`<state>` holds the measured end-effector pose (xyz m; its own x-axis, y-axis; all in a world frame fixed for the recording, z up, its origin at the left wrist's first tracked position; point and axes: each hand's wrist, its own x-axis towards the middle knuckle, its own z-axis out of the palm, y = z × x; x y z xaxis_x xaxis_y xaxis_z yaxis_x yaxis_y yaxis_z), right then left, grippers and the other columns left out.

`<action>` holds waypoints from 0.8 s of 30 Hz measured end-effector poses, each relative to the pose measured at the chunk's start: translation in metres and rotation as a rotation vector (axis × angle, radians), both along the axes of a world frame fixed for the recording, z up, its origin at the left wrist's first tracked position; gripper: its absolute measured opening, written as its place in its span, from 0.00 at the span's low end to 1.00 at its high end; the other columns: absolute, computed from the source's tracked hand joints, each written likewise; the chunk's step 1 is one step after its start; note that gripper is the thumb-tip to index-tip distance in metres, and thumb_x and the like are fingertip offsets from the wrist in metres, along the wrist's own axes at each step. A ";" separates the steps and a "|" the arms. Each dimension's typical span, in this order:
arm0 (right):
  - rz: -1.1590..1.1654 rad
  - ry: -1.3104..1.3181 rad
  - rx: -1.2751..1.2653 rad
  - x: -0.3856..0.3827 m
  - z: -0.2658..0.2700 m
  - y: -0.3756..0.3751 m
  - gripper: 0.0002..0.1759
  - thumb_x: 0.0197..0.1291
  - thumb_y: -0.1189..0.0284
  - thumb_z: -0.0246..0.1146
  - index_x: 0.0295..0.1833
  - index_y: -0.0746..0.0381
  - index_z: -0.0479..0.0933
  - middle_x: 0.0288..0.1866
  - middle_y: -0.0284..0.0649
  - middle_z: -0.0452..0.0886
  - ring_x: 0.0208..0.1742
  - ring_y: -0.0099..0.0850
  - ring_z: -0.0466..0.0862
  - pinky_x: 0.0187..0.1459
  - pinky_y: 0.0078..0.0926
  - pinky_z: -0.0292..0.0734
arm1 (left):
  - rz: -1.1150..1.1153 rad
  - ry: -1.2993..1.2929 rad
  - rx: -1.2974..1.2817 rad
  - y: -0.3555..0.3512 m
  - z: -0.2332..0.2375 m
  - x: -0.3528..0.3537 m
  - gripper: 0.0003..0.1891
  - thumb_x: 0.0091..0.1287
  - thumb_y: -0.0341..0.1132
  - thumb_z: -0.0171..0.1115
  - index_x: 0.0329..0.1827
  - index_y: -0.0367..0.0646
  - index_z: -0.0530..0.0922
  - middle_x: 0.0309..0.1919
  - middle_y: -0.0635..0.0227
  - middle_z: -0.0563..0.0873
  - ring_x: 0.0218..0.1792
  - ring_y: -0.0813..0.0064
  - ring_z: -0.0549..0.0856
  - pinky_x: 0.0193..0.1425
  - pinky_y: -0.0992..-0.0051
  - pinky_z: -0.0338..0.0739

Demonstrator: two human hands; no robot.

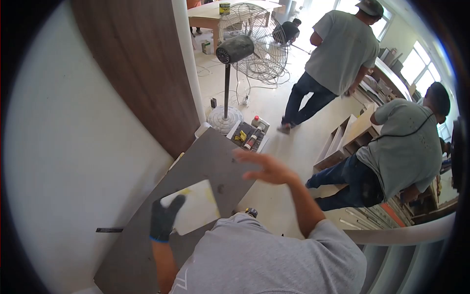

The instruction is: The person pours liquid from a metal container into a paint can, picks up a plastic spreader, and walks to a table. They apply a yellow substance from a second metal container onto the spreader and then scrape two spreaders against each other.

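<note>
My left hand [165, 215], in a dark glove with a blue cuff, grips the near-left edge of a white rectangular piece [197, 208] with yellowish smears. Its thumb lies across the top face, while the fingers underneath are hidden. Both are over a long dark grey panel [208, 159], which has a few darker spots. Bare and slightly blurred, my right hand [267, 168] is raised above the panel's right edge. Its fingers are stretched apart with nothing in them.
A pedestal fan [235, 49] stands past the panel's far end, near a tray of bottles [249, 137]. Two people in grey shirts, a nearer person [406, 142] and a farther person [340, 54], are at the right by a wooden cabinet frame [350, 134]. A white wall [73, 147] borders the left.
</note>
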<state>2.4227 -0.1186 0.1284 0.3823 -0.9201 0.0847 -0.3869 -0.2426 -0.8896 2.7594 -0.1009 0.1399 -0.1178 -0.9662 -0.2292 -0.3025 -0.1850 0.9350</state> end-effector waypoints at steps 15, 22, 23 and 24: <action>0.276 0.114 -0.198 0.099 0.033 -0.018 0.12 0.57 0.67 0.68 0.32 0.66 0.79 0.24 0.43 0.82 0.25 0.39 0.81 0.30 0.33 0.72 | -0.160 -0.036 -0.160 -0.008 0.014 -0.029 0.11 0.65 0.38 0.64 0.37 0.36 0.84 0.21 0.67 0.83 0.24 0.84 0.76 0.29 0.75 0.72; 0.432 0.003 -0.144 0.113 0.043 -0.030 0.11 0.60 0.68 0.65 0.34 0.66 0.79 0.24 0.45 0.81 0.26 0.40 0.82 0.30 0.35 0.72 | 0.115 0.049 -0.185 0.002 -0.006 0.001 0.15 0.68 0.40 0.62 0.39 0.34 0.83 0.25 0.70 0.84 0.27 0.84 0.77 0.32 0.76 0.73; 0.463 -0.021 -0.117 0.114 0.040 -0.034 0.11 0.61 0.67 0.65 0.34 0.66 0.79 0.24 0.45 0.81 0.26 0.40 0.81 0.30 0.35 0.72 | 0.112 0.022 -0.206 0.001 -0.008 0.003 0.15 0.68 0.40 0.61 0.39 0.34 0.83 0.25 0.71 0.84 0.27 0.84 0.76 0.32 0.76 0.73; 0.466 -0.011 -0.110 0.117 0.038 -0.035 0.11 0.61 0.67 0.65 0.35 0.66 0.79 0.24 0.45 0.81 0.26 0.40 0.81 0.30 0.36 0.72 | 0.110 -0.005 -0.227 0.003 -0.003 0.001 0.15 0.68 0.41 0.61 0.39 0.33 0.83 0.25 0.72 0.83 0.27 0.84 0.76 0.31 0.76 0.72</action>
<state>2.5394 -0.1538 0.1668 0.7503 -0.6365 0.1784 -0.2056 -0.4812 -0.8522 2.7605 -0.0980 0.1366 -0.0081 -1.0000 -0.0051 -0.2968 -0.0024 0.9549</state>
